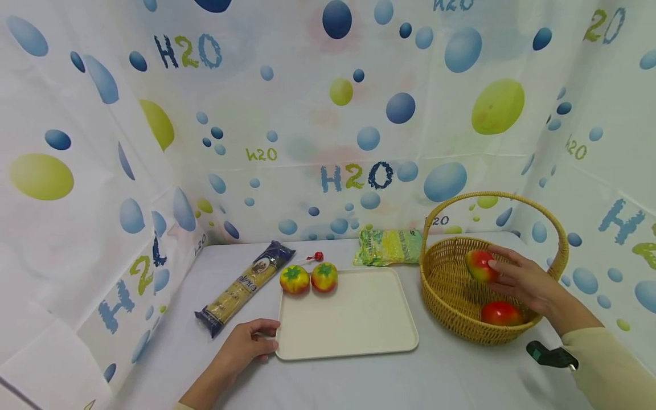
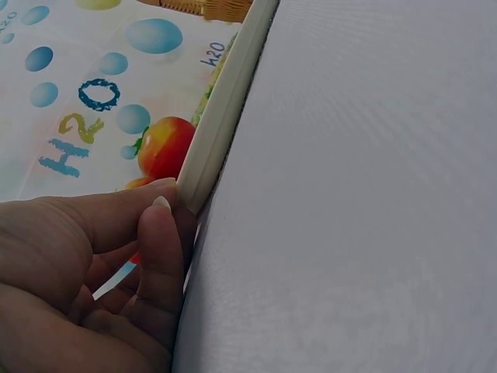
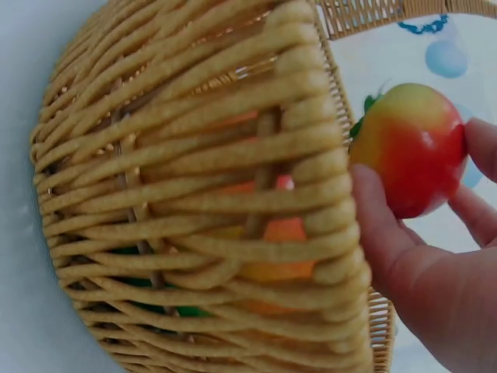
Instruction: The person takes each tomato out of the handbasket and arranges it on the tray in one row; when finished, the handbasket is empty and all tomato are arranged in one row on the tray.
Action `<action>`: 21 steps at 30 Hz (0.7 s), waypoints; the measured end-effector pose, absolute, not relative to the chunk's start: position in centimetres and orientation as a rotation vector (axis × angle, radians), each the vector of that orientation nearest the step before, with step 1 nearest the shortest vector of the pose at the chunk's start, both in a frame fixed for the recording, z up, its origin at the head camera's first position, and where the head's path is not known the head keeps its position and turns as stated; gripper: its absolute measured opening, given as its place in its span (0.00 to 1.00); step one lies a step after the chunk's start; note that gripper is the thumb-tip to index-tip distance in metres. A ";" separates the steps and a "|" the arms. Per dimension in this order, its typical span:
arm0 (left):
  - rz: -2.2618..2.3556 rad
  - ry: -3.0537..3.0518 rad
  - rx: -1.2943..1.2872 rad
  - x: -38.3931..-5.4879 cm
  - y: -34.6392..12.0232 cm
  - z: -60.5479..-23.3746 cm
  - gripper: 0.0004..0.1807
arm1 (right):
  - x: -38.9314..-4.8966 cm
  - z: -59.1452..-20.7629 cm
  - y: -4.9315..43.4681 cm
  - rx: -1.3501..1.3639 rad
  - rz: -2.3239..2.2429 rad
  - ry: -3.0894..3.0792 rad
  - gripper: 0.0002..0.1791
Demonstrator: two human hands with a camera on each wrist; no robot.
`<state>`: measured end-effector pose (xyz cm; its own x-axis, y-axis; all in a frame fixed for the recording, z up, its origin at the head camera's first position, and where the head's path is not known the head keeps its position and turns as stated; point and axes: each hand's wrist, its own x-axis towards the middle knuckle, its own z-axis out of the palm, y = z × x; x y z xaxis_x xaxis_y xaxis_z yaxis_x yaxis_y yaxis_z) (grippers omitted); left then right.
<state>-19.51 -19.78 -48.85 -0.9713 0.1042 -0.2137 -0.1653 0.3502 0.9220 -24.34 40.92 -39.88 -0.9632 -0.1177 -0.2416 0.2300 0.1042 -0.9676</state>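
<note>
My right hand (image 1: 523,279) holds a red-and-yellow persimmon (image 1: 482,266) with a green leafy top, raised inside the wicker basket (image 1: 446,304). Another red fruit (image 1: 501,314) lies at the basket's near side. Through the weave in the right wrist view, orange and green patches show. At the left edge of a cream tray (image 1: 353,319), my left hand (image 1: 243,346) pinches the rim between thumb and fingers. Two similar persimmons (image 1: 294,279) sit side by side at the tray's far left corner; one persimmon (image 2: 165,148) shows beyond the rim in the left wrist view.
A long pack of spaghetti (image 1: 246,287) lies slanted left of the tray. Behind the tray are a red lollipop (image 1: 319,256) and a green-yellow packet (image 1: 389,247). The basket's tall handle (image 1: 556,228) arches over it. A patterned curtain (image 1: 307,114) encloses the white table.
</note>
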 end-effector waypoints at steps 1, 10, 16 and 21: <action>1.666 2.380 -0.055 -19.5 -19.8 -48.9 0.25 | -24.3 -39.8 40.8 0.104 -1.963 2.107 0.31; 1.675 2.373 -0.016 -19.5 -19.9 -48.8 0.26 | -23.7 -38.9 39.6 0.051 -2.062 2.006 0.35; 1.695 2.346 0.006 -19.5 -20.0 -49.1 0.26 | -23.7 -38.8 39.1 0.026 -2.090 1.980 0.35; 1.699 2.344 0.001 -19.6 -20.0 -49.2 0.26 | -23.6 -38.6 38.7 -0.023 -2.136 1.923 0.33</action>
<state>-19.64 -20.02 -49.25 -0.9698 0.1439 -0.1969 -0.1423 0.3217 0.9361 -23.64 38.72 -38.65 -0.9643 -0.2071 -0.1650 0.1858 -0.0850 -0.9789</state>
